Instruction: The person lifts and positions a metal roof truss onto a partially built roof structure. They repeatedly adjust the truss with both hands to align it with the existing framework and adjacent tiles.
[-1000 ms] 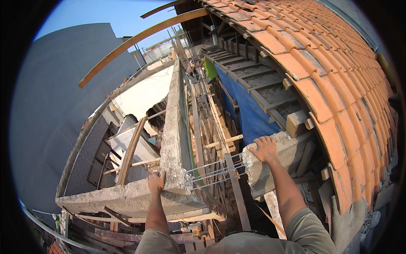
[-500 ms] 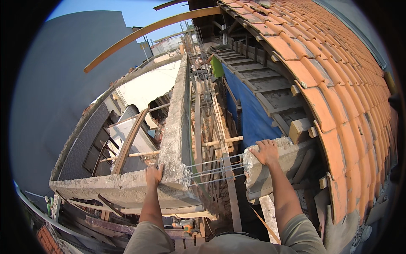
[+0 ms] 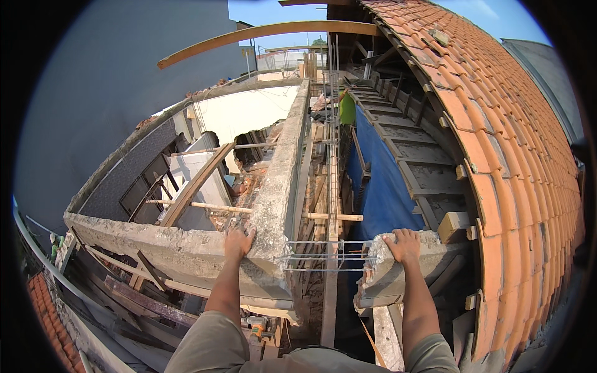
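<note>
Close in, at half past seven, left hand [image 3: 238,242] palm down on the concrete beam [image 3: 155,245], just beside its corner — grip fairly wide, fingers over the top edge. At four o'clock, right hand [image 3: 405,245] on the broken stub [image 3: 384,283], grip likewise wide, fingers fanned across the upper face. Along the beam, rough grey with a pale, pitted top, a partly shadowed front face and a crumbled, whitish corner; toward twelve, a long second arm of the same concrete. On the stub, a jagged, chipped end turned toward that corner. Across the gap between five and six — bare, thin steel bars [image 3: 317,270], roughly parallel. Farther off, at three, blue sheeting [image 3: 388,186] and orange roof tiles [image 3: 507,186]; high at twelve, a long timber [image 3: 298,27]; at ten, a plain grey wall [image 3: 112,93].
</note>
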A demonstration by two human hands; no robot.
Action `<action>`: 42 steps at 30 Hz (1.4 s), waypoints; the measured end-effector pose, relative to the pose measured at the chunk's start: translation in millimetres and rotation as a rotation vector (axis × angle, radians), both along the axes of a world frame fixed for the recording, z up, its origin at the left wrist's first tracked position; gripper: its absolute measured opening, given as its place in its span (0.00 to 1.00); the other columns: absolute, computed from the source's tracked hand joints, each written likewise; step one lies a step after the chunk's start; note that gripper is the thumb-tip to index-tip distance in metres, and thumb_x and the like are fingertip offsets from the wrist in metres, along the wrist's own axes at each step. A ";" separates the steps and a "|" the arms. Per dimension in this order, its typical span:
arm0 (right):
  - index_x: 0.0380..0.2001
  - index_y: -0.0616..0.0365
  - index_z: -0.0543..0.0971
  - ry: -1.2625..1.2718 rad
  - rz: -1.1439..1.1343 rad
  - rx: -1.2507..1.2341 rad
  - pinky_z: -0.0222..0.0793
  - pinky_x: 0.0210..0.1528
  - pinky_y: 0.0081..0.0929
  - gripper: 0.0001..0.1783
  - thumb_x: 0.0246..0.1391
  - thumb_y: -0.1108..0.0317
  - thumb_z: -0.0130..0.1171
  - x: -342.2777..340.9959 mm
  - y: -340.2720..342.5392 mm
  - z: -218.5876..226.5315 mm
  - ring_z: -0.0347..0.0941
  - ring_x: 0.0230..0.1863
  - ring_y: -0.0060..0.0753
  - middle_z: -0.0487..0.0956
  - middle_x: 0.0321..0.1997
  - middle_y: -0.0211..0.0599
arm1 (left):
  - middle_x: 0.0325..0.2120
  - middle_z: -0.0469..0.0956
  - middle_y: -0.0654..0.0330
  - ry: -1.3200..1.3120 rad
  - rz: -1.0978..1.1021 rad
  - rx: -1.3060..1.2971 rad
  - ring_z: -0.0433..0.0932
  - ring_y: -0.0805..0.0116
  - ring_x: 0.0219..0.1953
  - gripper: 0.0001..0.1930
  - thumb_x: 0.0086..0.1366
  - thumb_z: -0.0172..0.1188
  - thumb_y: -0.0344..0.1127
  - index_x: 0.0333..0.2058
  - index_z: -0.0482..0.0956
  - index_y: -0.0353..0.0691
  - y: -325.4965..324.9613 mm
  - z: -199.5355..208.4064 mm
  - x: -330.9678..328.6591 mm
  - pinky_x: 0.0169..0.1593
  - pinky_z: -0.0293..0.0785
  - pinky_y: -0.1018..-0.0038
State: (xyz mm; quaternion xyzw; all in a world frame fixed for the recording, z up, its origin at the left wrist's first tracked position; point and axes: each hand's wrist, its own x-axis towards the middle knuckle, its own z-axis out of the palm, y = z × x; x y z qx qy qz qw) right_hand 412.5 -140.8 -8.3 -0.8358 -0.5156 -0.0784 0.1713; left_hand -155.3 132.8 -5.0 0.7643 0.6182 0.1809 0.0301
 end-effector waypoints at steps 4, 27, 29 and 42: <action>0.66 0.48 0.90 -0.010 -0.020 -0.054 0.56 0.87 0.54 0.44 0.75 0.21 0.56 -0.3 10.3 2.2 0.75 0.79 0.52 0.87 0.69 0.42 | 0.65 0.89 0.37 -0.061 0.007 -0.033 0.82 0.38 0.73 0.43 0.84 0.54 0.71 0.59 0.93 0.29 2.7 -2.4 -1.5 0.86 0.61 0.42; 0.67 0.46 0.91 -0.062 -0.201 -0.158 0.53 0.89 0.58 0.44 0.76 0.22 0.52 -19.9 30.1 0.8 0.73 0.80 0.57 0.87 0.73 0.47 | 0.70 0.86 0.40 -0.071 0.000 0.030 0.73 0.42 0.82 0.42 0.85 0.54 0.68 0.67 0.89 0.29 1.7 -14.0 -4.5 0.91 0.49 0.45; 0.67 0.46 0.92 -0.065 -0.192 -0.157 0.53 0.89 0.58 0.44 0.76 0.21 0.52 -18.9 30.0 0.2 0.73 0.80 0.57 0.88 0.73 0.47 | 0.71 0.86 0.40 -0.062 -0.003 0.026 0.72 0.41 0.83 0.43 0.86 0.53 0.69 0.68 0.88 0.29 -2.3 -12.8 -4.7 0.91 0.48 0.45; 0.65 0.47 0.93 -0.036 -0.191 -0.125 0.54 0.88 0.57 0.44 0.75 0.22 0.53 -18.7 31.5 0.4 0.75 0.79 0.57 0.89 0.71 0.47 | 0.70 0.86 0.42 -0.010 0.019 -0.025 0.78 0.46 0.78 0.43 0.85 0.53 0.71 0.68 0.89 0.33 1.6 -8.0 -3.9 0.90 0.54 0.45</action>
